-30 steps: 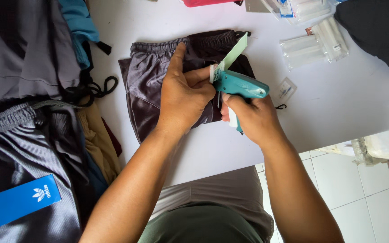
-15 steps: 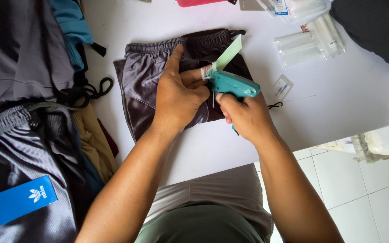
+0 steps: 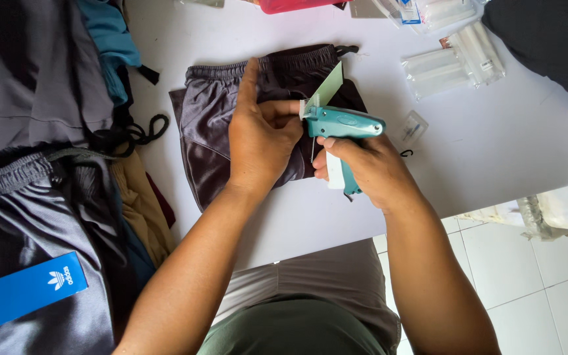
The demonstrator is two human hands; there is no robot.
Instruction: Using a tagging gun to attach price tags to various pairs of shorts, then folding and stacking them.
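Shorts (image 3: 212,125), dark grey and shiny, are folded flat on the white bench (image 3: 507,144), waistband toward the far edge. Left hand (image 3: 261,135) lies on top of them, index finger stretched up along the waistband, the other fingers curled in toward a pale green tag (image 3: 327,89) that sticks up at an angle just beside them. Can't quite tell if the left hand pinches the tag itself or just the fabric under it, the thumb side is hidden.

Right hand (image 3: 369,172) has its grip clenched around a teal tagging gun (image 3: 340,125), nose pointing at the left fingers, right over the shorts' right edge. The needle is too thin to make out properly, and the gun's handle is mostly buried in the palm.

Off to the right sit some clear plastic packets (image 3: 451,59), and a dark garment (image 3: 547,39) is cut off at the corner. On the left is a heap of grey clothes (image 3: 34,164) with a blue box (image 3: 24,292) lying on it, partly out of frame.
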